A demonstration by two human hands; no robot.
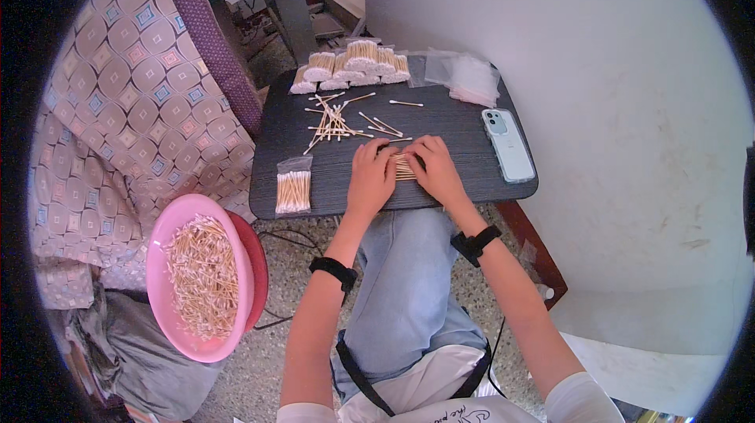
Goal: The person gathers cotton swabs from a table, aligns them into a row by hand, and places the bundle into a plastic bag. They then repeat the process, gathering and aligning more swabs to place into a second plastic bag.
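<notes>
Swab bundle (pixel 404 169) lay on dark surface (pixel 464 125)

Left hand (pixel 373 177) and right hand (pixel 437 173) flanked it near the front edge — fingers bent at its ends, couldn't tell if gripping — loose swabs (pixel 333 119) lay beyond, pink basin (pixel 160 281) off left

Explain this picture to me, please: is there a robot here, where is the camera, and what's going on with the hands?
There is no robot here, only a person using two bare hands. The camera sits on the person's head and looks down; its very wide lens bends straight edges.

The left hand and right hand are at either side of a small bunch of cotton swabs on a dark table; how firmly they grip it is unclear.

Beyond lie loose swabs, stacked swab packs and clear plastic bags. A single swab pack lies to the left, a smartphone to the right. A pink basin beside the table holds many more swabs.
</notes>
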